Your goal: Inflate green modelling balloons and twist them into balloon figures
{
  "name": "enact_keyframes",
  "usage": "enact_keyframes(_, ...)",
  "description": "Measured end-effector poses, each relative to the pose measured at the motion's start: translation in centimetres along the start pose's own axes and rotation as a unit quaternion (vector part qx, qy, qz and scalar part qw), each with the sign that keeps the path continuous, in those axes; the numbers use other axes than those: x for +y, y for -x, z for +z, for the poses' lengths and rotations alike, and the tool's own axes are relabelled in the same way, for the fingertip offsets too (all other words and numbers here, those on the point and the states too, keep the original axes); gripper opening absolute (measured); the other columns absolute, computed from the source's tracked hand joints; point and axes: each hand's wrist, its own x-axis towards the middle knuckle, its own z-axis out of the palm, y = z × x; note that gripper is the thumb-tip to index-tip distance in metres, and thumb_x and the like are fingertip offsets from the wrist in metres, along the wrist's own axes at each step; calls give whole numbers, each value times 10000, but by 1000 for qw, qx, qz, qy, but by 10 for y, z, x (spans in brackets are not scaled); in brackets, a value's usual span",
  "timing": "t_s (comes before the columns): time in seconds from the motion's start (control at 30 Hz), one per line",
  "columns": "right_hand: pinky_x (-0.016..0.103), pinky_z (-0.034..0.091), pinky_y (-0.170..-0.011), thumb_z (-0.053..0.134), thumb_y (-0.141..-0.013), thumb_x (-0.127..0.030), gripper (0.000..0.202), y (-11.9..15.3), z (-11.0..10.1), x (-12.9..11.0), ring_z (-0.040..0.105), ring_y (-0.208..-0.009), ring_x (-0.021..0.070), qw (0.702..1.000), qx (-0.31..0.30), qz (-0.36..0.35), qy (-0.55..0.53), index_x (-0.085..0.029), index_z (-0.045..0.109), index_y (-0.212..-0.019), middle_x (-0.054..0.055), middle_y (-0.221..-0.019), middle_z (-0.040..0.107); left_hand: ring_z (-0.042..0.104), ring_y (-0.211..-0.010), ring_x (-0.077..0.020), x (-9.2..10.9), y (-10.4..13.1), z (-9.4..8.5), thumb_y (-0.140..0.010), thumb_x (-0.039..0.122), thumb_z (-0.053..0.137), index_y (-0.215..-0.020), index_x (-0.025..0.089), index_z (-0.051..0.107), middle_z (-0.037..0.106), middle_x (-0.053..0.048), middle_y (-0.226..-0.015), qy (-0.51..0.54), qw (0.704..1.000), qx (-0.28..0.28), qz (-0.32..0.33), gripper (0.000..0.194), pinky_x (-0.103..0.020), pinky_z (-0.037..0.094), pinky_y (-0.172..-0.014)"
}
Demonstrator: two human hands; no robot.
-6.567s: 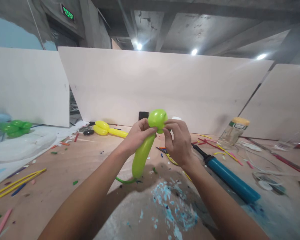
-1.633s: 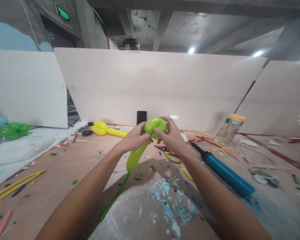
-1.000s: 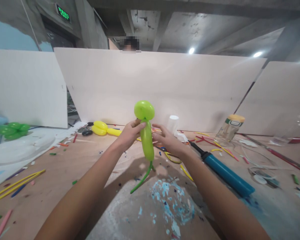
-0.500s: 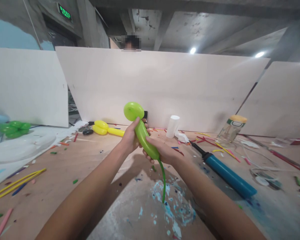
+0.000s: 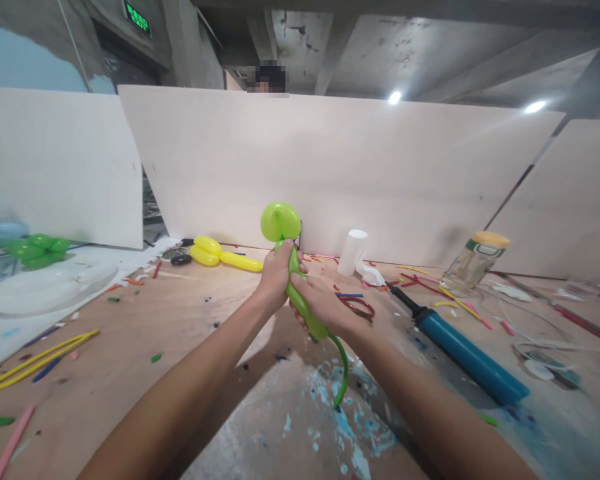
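Observation:
A light green long balloon (image 5: 281, 221) is in both my hands, above the table. Its top is a rounded bulb with a dimple, and an uninflated green tail hangs from its lower end. My left hand (image 5: 276, 272) is closed round the narrow part just under the bulb. Lower down, my right hand (image 5: 320, 303) is wrapped round the inflated length, thumb along its front. The fingers behind the balloon are partly hidden. A blue hand pump (image 5: 470, 353) lies to the right of my right hand, and a yellow twisted balloon (image 5: 207, 251) lies left of my left hand.
A white cylinder (image 5: 353, 253) and a yellow-lidded bottle (image 5: 475, 263) stand near the white board (image 5: 380, 167). Scissors (image 5: 361, 307) lie behind my right wrist. Balloon scraps litter the table (image 5: 180, 333). Green balloons (image 5: 37, 250) lie left. A person's head (image 5: 269, 79) shows above the board.
Both hands have moved closer together on the balloon. My left hand covers more of the section under the bulb, whose dimple is more visible, and the tail has swung right. The view has shifted slightly.

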Motion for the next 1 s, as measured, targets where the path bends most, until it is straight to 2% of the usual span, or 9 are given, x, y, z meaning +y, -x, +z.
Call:
enact_keyframes(0.1,242,389,-390,393,-824,-689,520,-1,1,-1,489,-432,127,1000,23,-2,14,-190,500,-724,14,-548,545,473,-450,-69,-2,1,0,-746,395,622,-699,175,470,486,42,-571,-15,1000,1,4,271,-197,417,-453)
enact_keyframes(0.3,248,417,-389,359,-848,-671,521,3,2,-7,503,-429,124,1000,6,-19,11,-184,490,-717,17,-581,542,529,-504,-88,2,2,-1,-732,429,640,-766,172,509,529,27,-642,-19,1000,2,-2,290,-200,425,-439)
enact_keyframes(0.47,247,417,-380,375,-858,-643,489,3,2,-7,499,-408,124,999,24,-29,31,-189,477,-708,6,-543,534,512,-483,-84,2,3,1,-722,413,651,-706,163,500,514,24,-611,-32,999,3,-2,293,-205,424,-440)
enact_keyframes(0.77,249,425,-375,361,-862,-643,490,-1,1,0,521,-425,132,999,20,-12,32,-190,488,-725,16,-568,559,499,-481,-89,1,4,0,-732,362,633,-680,163,489,490,31,-563,-36,999,-9,-10,251,-215,430,-453)
enact_keyframes(1.0,242,411,-363,383,-860,-630,492,0,1,-3,478,-387,113,1000,22,-1,8,-188,458,-656,-5,-522,508,485,-471,-91,-3,3,-1,-746,312,607,-626,163,473,434,39,-489,-48,998,-28,4,234,-210,425,-474)
